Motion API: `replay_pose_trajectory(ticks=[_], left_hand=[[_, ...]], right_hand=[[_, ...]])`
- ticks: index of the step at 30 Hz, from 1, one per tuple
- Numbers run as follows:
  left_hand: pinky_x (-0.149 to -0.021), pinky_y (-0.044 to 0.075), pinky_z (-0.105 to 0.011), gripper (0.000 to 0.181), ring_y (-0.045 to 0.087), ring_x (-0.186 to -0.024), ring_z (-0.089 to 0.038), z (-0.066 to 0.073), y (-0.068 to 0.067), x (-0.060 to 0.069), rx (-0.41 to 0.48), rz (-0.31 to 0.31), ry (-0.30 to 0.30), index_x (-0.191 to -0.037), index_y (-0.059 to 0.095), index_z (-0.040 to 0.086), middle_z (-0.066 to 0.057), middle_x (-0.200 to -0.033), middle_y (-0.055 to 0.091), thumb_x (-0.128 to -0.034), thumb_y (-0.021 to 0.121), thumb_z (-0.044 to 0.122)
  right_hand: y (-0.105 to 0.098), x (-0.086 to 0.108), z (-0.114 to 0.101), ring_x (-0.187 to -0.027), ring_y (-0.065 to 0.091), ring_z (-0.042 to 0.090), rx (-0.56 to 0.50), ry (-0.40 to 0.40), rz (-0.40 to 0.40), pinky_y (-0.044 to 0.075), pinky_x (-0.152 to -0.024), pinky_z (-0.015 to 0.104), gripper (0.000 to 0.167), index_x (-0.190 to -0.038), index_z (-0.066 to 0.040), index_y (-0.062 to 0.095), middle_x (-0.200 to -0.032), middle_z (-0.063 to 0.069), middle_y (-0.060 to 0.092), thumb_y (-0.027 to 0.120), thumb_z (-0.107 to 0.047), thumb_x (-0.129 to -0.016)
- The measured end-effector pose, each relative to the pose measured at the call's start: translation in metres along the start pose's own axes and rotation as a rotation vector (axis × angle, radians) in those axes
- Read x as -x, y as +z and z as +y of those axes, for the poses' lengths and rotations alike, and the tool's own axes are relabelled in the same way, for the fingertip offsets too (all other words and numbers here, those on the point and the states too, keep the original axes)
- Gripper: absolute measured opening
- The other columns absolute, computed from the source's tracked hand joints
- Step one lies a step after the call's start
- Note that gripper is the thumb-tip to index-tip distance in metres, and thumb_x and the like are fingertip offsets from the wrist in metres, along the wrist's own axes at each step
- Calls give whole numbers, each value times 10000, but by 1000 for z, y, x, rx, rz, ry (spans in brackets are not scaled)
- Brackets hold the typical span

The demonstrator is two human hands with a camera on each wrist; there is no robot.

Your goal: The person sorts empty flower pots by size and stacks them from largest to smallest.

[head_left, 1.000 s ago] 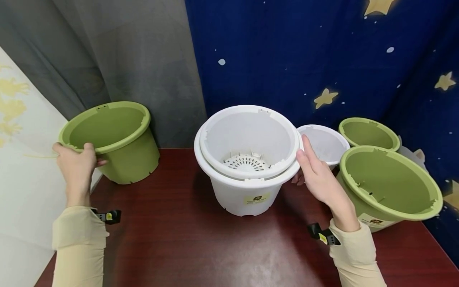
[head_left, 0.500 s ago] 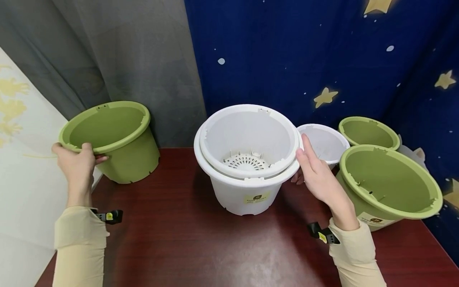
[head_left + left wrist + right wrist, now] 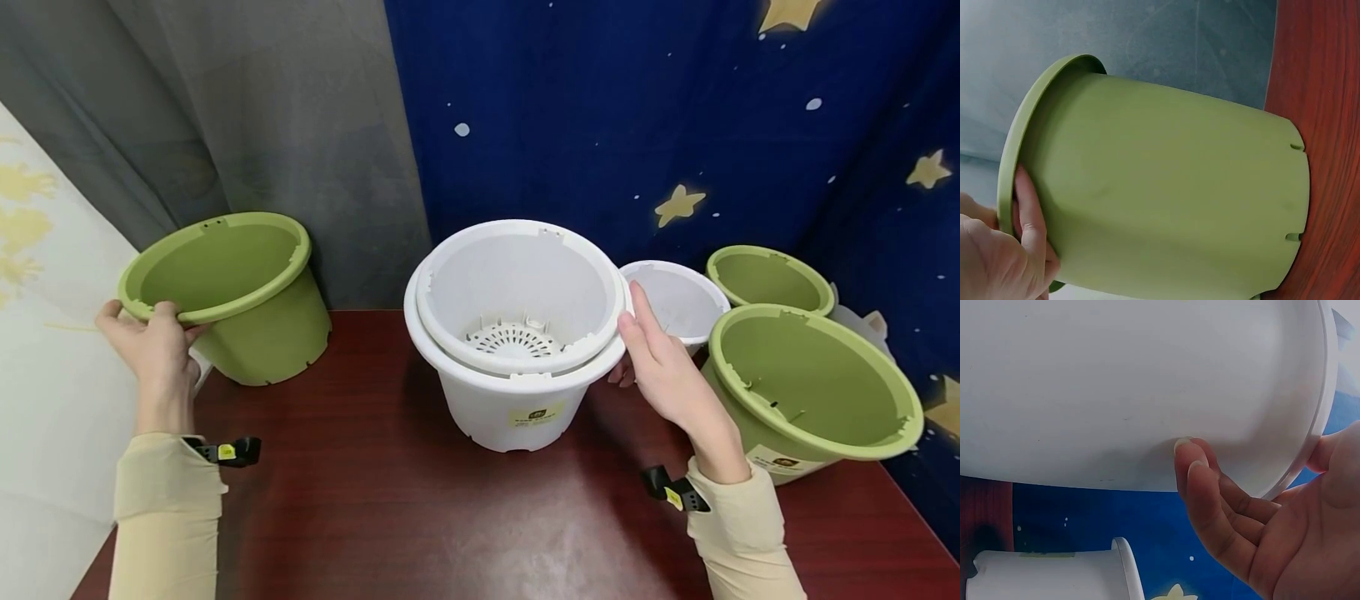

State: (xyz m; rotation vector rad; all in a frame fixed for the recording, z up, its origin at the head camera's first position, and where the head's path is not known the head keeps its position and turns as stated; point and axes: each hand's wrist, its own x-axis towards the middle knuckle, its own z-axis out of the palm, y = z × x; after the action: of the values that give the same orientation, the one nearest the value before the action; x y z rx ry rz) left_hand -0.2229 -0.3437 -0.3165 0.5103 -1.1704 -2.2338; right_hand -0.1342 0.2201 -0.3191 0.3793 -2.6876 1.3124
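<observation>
At the left end of the table stands a green plastic flower pot (image 3: 262,333). My left hand (image 3: 153,346) grips its near rim; in the left wrist view the fingers (image 3: 1030,212) lie under the lip against the outer wall. Two white flower pots are nested at the centre: the inner pot (image 3: 480,275) has a slotted bottom, and the outer pot (image 3: 480,408) bears a yellow label. My right hand (image 3: 671,375) holds the outer pot's rim at its right side. Its thumb is at the rim and its curled fingers (image 3: 1204,494) reach below it.
A smaller white pot (image 3: 675,300) stands behind my right hand. Farther right are a small green pot (image 3: 772,279) and a large green pot (image 3: 817,383) with a label. Grey and blue star-patterned curtains (image 3: 600,108) hang behind the dark red table (image 3: 420,517).
My left hand has shifted slightly left along the green pot's rim, and less of its fingers shows beneath the lip. The right hand and the white pots have stayed in place.
</observation>
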Motion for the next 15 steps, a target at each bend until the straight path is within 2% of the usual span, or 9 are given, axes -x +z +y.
replay_pose_trajectory(ticks=[5, 9, 15], left_hand=[[-332, 381, -251, 620, 492, -481, -172, 0, -2, -4, 86, 46, -7, -1375, 252, 236, -24, -1231, 408, -931, 383, -175], [-329, 390, -264, 616, 512, -501, -181, 0, -3, -5, 130, 68, -4, -1372, 269, 228, -13, -1246, 420, -925, 384, -180], [-321, 379, -261, 582, 479, -439, -174, 2, -3, -4, 134, 91, -2, -1348, 297, 212, -9, -1221, 446, -924, 402, -171]], right_hand=[[0, 0, 0, -648, 629, 241, 4, -5, 3, 534, -605, 295, 582, -1637, -203, 56, -726, 93, 634, 281, -353, -1121], [0, 0, 0, -651, 633, 261, 9, -5, 4, 535, -605, 295, 584, -1637, -202, 58, -725, 100, 634, 279, -362, -1120], [0, -1, 1, -648, 631, 248, 17, -3, 7, 532, -609, 293, 587, -1637, -192, 63, -720, 99, 631, 275, -369, -1119]])
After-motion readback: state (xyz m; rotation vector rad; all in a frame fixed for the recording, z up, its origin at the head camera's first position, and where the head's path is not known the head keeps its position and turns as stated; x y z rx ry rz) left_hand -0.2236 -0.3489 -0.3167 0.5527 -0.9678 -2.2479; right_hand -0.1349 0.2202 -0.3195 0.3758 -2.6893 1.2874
